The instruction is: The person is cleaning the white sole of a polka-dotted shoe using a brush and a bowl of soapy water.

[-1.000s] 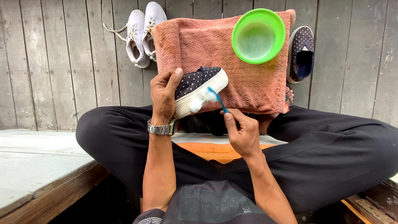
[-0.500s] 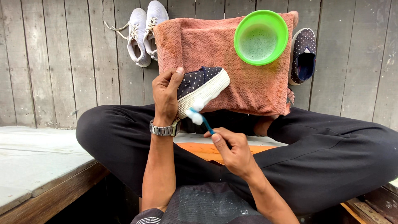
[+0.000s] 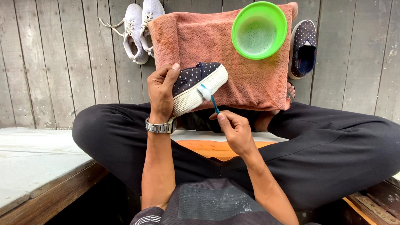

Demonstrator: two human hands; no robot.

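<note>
Head cam: left hand [image 3: 163, 92] grips the polka-dot shoe [image 3: 199, 87] over the pink towel [image 3: 250, 79]; right hand [image 3: 234, 130] pinches a blue toothbrush [image 3: 208, 95] against its sole. Green bowl [image 3: 259, 30], white sneakers [image 3: 139, 25] beyond. Brush moved up the sole since before.

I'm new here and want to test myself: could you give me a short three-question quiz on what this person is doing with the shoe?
1. True or false: the left hand holds the dotted shoe.
2. What does the right hand press against the shoe's white sole: A a sponge, B a toothbrush, C a cloth?
3. What does the green bowl sit on?

Key: 1 true. 2 B. 3 the pink towel.
</note>
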